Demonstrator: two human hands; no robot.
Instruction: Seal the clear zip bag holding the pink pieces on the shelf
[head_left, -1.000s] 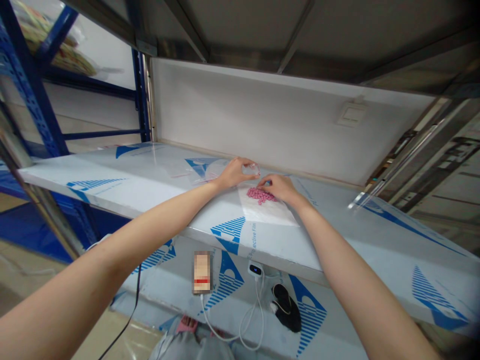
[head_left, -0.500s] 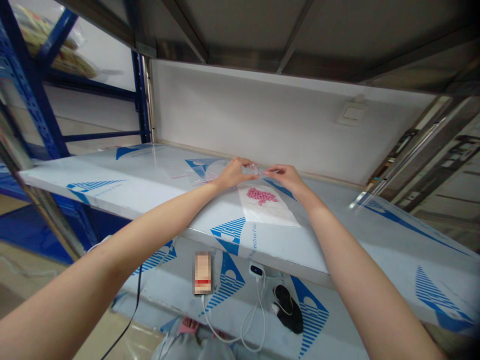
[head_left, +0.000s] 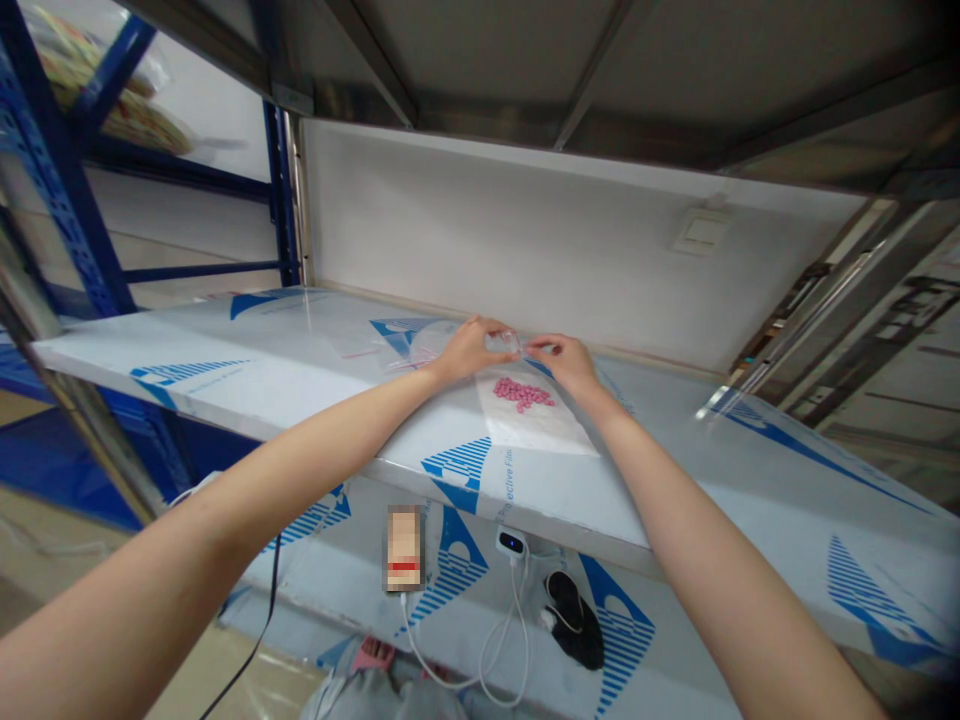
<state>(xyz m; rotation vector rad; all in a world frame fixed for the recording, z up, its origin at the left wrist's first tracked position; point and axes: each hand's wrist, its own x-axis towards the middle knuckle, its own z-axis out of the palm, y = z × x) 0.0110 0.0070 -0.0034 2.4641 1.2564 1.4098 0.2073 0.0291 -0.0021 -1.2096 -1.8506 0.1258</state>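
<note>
My left hand [head_left: 469, 350] is curled round a small clear plastic piece [head_left: 513, 341], roughly round, held between thumb and fingers above the shelf. Close by on its right, my right hand [head_left: 566, 362] has thumb and fingertips pinched together at the edge of the clear piece; what they grip is too small to make out. Below both hands a pile of pink beads [head_left: 523, 393] lies on a white sheet [head_left: 544, 432]. Left of my left hand, thin clear plastic bags [head_left: 409, 350] rest on the film-covered shelf [head_left: 322, 395].
On the lower shelf lie a phone-like device [head_left: 406, 548], its screen blurred out, a small white device [head_left: 512, 542] with a cable, and a black item [head_left: 576, 620]. A metal shelf [head_left: 480, 70] hangs overhead. Blue racking [head_left: 67, 180] stands at left.
My right hand has shifted slightly left, bringing its fingertips up to the clear piece. My left hand stays in nearly the same place.
</note>
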